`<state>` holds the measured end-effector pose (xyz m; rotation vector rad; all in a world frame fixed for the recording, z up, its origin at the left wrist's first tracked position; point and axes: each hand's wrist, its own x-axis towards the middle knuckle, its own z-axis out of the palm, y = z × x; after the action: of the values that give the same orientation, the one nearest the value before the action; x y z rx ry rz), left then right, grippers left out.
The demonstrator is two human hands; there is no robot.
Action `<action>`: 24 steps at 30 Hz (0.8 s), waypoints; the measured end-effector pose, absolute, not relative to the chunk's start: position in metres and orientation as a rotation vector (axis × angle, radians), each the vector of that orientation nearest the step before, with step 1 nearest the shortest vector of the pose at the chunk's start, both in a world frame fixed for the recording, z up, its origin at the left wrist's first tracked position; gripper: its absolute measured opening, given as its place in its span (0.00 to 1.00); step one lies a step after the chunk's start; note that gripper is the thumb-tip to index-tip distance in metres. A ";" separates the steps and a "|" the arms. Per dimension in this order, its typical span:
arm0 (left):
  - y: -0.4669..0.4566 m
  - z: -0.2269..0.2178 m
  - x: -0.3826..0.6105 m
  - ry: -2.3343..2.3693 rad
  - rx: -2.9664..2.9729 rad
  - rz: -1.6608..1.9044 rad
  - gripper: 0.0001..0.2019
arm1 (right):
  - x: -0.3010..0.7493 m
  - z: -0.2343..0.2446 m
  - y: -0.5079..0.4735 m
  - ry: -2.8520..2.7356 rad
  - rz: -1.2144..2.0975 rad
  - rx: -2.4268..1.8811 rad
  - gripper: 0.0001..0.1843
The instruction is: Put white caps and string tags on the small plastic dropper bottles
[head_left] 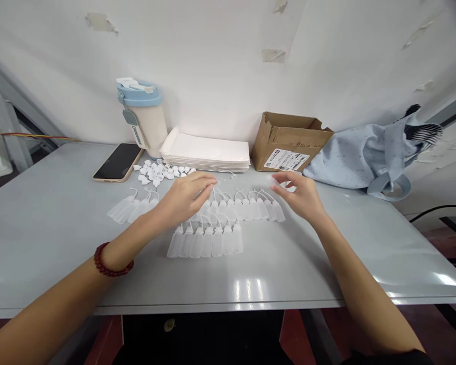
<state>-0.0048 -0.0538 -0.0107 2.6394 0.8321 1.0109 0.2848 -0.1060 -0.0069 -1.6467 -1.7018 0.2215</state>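
We've got white bottles in three groups on the grey counter. Front row: seven, upper ends toward the wall, all visible. Back row: right part clear, left part hidden behind our left grip, so no full count. Left cluster: partly covered by our left hand and wrist.

Left grip: fingers bunched near the thumb over the back row's thin tubes; can't tell if we hold one. Right grip: thumb and forefinger slightly apart, pale blur at the tips; can't tell if held.

White caps overlap beside the phone. Carton label print too small to read; its inside can't be made out.
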 end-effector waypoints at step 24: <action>-0.100 -0.013 0.023 0.588 2.442 1.478 0.07 | 0.217 -0.001 -0.148 -1.965 0.414 -1.150 0.19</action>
<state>0.0227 -0.0999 -0.0130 2.4425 0.5879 1.4779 0.2168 -0.1480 -0.0006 -1.1496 -1.9652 0.4139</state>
